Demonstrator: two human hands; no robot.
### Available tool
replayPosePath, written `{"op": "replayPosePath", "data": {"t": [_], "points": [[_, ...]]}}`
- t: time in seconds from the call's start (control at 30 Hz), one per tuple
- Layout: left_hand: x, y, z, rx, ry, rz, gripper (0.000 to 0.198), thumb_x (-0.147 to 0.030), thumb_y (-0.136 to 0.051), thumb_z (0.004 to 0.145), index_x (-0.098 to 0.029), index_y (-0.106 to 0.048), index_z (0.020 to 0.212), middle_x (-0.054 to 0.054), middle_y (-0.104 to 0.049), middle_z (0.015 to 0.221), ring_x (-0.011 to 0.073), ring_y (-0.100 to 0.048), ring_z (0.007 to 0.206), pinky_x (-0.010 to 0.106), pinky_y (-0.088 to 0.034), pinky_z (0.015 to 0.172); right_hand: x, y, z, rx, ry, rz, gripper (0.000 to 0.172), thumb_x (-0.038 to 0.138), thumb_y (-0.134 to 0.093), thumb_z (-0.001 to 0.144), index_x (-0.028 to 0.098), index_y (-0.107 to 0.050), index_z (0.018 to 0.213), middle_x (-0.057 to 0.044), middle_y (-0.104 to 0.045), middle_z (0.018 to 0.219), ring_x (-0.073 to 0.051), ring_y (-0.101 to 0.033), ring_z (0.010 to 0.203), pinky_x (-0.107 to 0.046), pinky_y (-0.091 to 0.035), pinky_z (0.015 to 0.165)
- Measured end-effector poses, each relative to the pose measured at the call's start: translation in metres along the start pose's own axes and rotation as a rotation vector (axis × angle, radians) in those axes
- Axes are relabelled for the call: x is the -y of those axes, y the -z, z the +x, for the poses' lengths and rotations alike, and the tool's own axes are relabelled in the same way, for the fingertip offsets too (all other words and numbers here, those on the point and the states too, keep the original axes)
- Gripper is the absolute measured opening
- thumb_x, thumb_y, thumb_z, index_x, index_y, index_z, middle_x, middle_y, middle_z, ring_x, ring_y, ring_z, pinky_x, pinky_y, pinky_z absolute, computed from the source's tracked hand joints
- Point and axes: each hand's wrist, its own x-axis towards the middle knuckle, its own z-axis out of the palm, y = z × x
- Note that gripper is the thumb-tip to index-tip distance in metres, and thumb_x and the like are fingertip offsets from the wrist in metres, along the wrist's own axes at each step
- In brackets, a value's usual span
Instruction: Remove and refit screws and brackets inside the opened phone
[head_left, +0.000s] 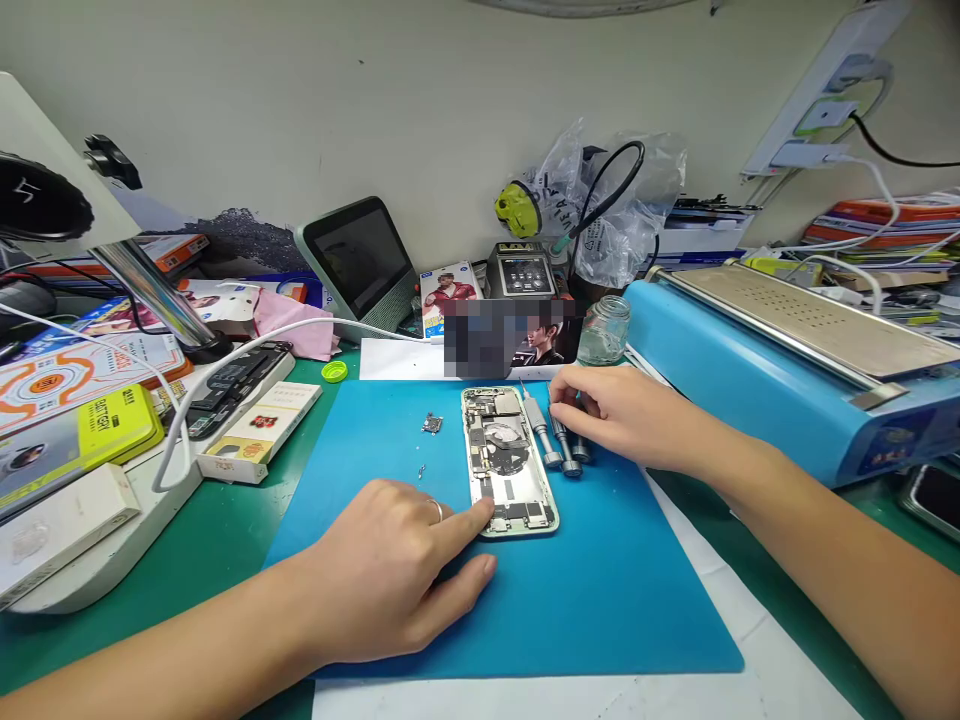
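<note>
Your left hand [397, 570] had its thumb and index finger apart, and this index finger touched the lower left part of the opened phone [517, 490]. Your right hand [615, 410] was bent over the screwdrivers [538, 425], just beside the phone; whether its fingers were closed on one of them, I could not tell. The phone lay on the blue mat [600, 610], with its inside parts uncovered. To its left lay a small metal part [431, 424] and, nearer to you, a tiny piece [421, 471]. Beyond the mat, a glass jar [604, 335] stood near the blue machine [735, 370]
</note>
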Motion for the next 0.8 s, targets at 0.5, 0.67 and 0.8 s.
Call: {"op": "replayPosePath", "data": {"t": [0.5,0.67,0.8], "points": [[-0.0015,0.0040,0.0009,-0.012,-0.014,0.036,0.035,-0.035,-0.038,0.111,-0.016,-0.066,0.117,0.002,-0.072,0.071,0.0212,-0.064,0.052,0.039,-0.035,0.049,-0.0006,0.0007,0.0003,0.037,0.078,0.008,0.034,0.044,-0.047,0.104,0.022,-0.071,0.096,-0.005,-0.077,0.094,-0.022,-0.069,0.080,-0.032,-0.042,0.068],[-0.0012,0.0047,0.0016,-0.007,-0.010,0.032,0.032,-0.035,-0.040,0.110,-0.017,-0.067,0.113,0.002,-0.074,0.073,0.0199,-0.066,0.054,0.037,-0.038,0.050,-0.0014,-0.0001,0.0007,0.040,0.070,0.002,0.035,0.046,-0.048,0.103,0.022,-0.072,0.099,-0.005,-0.078,0.094,-0.021,-0.069,0.079,-0.032,-0.041,0.067],[-0.0009,0.0050,0.0015,-0.003,-0.013,0.039,0.033,-0.035,-0.040,0.110,-0.016,-0.066,0.116,0.003,-0.075,0.075,0.0202,-0.069,0.056,0.036,-0.042,0.051,-0.0016,-0.0011,0.0014,0.025,0.074,-0.011,0.034,0.046,-0.048,0.103,0.022,-0.073,0.101,-0.005,-0.078,0.094,-0.022,-0.069,0.081,-0.032,-0.041,0.068]]}}
